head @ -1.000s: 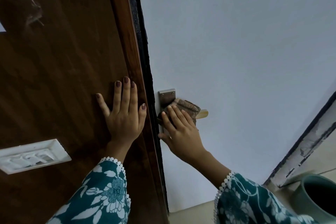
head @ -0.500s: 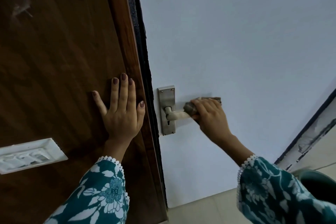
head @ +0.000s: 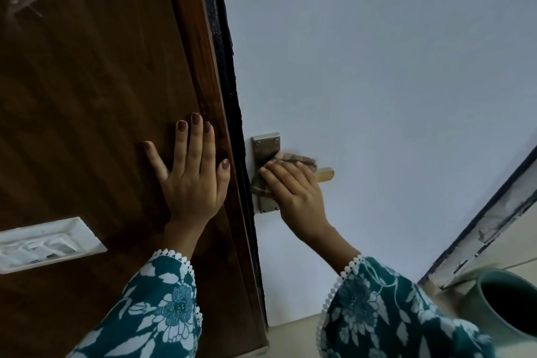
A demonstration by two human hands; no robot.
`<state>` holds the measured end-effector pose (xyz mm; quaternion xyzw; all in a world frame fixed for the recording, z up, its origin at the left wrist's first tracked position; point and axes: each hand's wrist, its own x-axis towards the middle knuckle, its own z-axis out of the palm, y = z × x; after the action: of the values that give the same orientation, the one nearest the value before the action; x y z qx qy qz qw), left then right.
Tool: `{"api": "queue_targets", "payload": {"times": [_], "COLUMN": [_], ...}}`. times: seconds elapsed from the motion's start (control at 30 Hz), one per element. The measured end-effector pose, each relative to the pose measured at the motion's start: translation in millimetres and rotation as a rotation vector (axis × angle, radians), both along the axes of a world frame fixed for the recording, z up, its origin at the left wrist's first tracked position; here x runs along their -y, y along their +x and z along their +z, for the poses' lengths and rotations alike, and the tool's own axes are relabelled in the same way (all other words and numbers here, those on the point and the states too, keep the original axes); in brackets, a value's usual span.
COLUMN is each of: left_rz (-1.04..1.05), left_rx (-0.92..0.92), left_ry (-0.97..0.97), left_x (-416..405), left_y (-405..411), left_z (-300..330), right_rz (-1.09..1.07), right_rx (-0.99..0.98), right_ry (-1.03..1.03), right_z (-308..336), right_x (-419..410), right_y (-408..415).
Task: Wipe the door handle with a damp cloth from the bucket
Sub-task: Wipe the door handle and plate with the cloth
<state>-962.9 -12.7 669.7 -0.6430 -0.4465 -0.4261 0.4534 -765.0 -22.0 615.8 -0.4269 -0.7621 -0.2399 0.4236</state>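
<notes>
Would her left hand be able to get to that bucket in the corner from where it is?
Probably not easily. The left hand lies flat on the brown door, while the bucket sits low at the far right, beyond her right hand and its sleeve, which cross between.

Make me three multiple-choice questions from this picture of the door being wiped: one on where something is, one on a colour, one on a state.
1. Where is the left hand?
A. Flat on the brown wooden panel
B. In the bucket
C. On the handle

2. What colour are the sleeves?
A. Red
B. Teal with white flowers
C. Plain black

3. What is the right hand doing?
A. Hanging free
B. Pressing the cloth onto the door handle
C. Holding a key

Answers: A, its palm lies spread on the wood; B, the floral print shows; B, the cloth sits under its fingers.
</notes>
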Motion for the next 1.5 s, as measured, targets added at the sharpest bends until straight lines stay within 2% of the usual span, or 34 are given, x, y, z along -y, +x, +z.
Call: {"api": "queue_targets", "payload": {"times": [0.23,0.33,0.53,0.77,1.13,1.3,1.4,1.5], "left_rz": [0.024,0.023,0.002,0.002,0.003,-0.013,-0.025,-0.014], "left_rx": [0.008,0.001,0.014,-0.003,0.010,0.093,0.074,0.028], "left_ry": [0.012,0.012,-0.018,-0.028,-0.008,-0.009,-0.028,-0.037], "left_x": [-2,-2,3,1,-1,0,0,-2], "left_y": [4,5,3,-1,2,21,24,18], "left_z": [-1,0,1,0,-2,-4,-10,-13], "right_rz": [-0.076,-0.041,0.083,-0.007,-0.059,0.004,0.038,0.027], "right_rx": [-0.035,-0.047,0.025,0.039,0.030,-0.113,-0.019,0.012], "right_ry": [-0.122,-0.082,0.020,0.112,-0.144,-0.092,0.010,0.009], "right_z": [2,1,3,-2,4,8,3,4], "right_x": [-6,-5,-1,-10,-12,-3,-3,-5], "right_y": [88,70,-22,9,88,31,-13,-4]}}
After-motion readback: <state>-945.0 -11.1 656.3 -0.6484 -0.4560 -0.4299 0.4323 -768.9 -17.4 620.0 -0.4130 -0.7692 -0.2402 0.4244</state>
